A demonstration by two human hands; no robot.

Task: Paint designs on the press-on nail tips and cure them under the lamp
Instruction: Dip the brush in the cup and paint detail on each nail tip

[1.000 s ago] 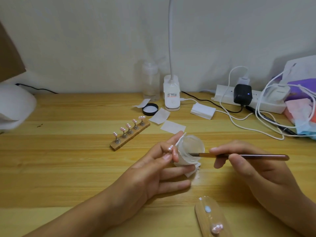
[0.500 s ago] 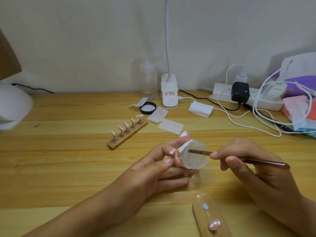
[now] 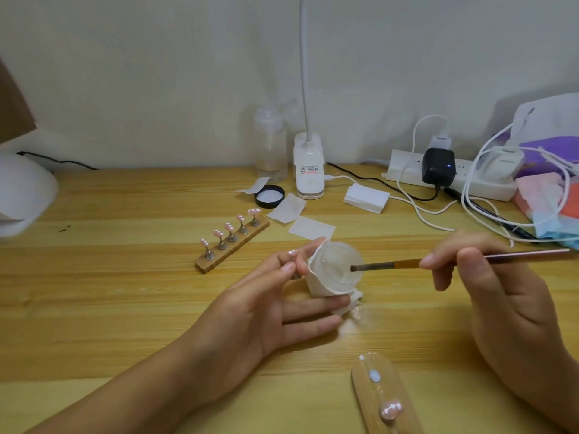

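Hands: left (image 3: 257, 311) on cup (image 3: 335, 267), right (image 3: 495, 296) on brush (image 3: 526, 255)

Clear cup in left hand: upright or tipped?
Tipped: the clear cup has its mouth turned toward the brush, bristles inside.

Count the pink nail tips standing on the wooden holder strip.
5 pink nail tips, one row on the wooden holder strip: near-left end, then, far-right end. None seems hidden.
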